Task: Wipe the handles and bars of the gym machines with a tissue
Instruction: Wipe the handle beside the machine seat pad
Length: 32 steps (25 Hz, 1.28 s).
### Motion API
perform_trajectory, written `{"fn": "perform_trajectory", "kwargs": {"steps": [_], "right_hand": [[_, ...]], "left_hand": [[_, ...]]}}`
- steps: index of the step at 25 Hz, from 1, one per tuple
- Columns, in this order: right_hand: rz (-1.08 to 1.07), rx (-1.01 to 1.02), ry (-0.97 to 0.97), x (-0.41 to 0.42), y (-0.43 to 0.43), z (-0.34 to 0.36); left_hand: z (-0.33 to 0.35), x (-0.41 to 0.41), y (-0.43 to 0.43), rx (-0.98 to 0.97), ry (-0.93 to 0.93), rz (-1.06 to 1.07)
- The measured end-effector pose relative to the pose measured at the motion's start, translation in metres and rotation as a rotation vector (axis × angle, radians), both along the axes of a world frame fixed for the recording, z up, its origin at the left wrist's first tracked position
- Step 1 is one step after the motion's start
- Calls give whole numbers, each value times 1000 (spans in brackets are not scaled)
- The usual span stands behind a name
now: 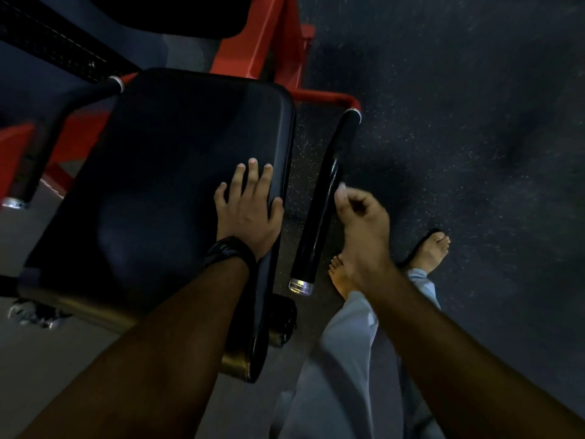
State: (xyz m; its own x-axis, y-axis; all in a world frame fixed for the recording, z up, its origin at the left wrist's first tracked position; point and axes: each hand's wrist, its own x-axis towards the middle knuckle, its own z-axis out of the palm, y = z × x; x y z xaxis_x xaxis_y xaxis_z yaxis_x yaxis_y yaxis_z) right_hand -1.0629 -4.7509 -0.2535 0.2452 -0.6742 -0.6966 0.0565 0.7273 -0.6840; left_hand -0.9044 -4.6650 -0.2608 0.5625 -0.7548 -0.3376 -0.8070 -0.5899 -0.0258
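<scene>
At the far left we see the left handle (41, 147), a black bar with a silver cap at its near end, reaching out from the red frame (253, 42) of the machine. Next to it lies the wide black seat pad (158, 185), tilted across the view.

The left hand (248, 204) rests flat on the right part of the seat pad. Its fingers are straight and spread apart, its thumb is hooked over the pad's right edge, and it holds nothing. A black watch (229, 251) sits on that wrist.

Just right of the pad, with a strip of speckled floor (474, 122) between them, we find the right handle (323, 201), a long glossy black bar with silver caps at both ends.

The right hand (361, 213) is at the middle of this handle, on its right side. Its fingers are curled in and pinched together with the thumb. At the fingertips a small white scrap shows, blurred, which is probably the tissue (341, 186); it sits right at the handle's edge.

Below that hand we see pale trousers (342, 359) and two feet (433, 248) on the dark floor, the right one in a black sandal.
</scene>
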Motion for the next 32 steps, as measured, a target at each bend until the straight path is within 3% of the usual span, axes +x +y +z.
{"fn": "perform_trajectory", "kwargs": {"steps": [5, 9, 11, 13, 15, 17, 20, 22, 24, 30, 32], "right_hand": [[-214, 219, -40, 22, -17, -11], [-194, 305, -137, 21, -18, -11], [-217, 237, -111, 22, -26, -14], [-159, 14, 16, 22, -27, -16], [63, -391, 228, 14, -11, -10], [371, -873, 319, -3, -1, -5], [1042, -1450, 80, -16, -22, 3], [1495, -1579, -100, -11, -45, 14], [1749, -1644, -61, 6, -69, 26], [2049, -1643, -53, 45, -91, 47], [2118, -1647, 176, 54, -118, 36]], "left_hand": [[1, 1, -1, 2, 7, 5], [1, 1, -1, -9, 19, 11], [1, 2, -1, -17, 33, 14], [2, 1, -1, -20, 52, 17], [2, 0, 0, -28, 56, 24], [3, 4, -3, -63, 61, 25], [2, 18, -19, -105, 132, 4], [-2, 23, -28, -101, 128, -28], [-6, 22, -29, -83, 83, -50], [-6, 25, -29, -74, 74, -72], [-7, 26, -29, -75, 85, -73]]}}
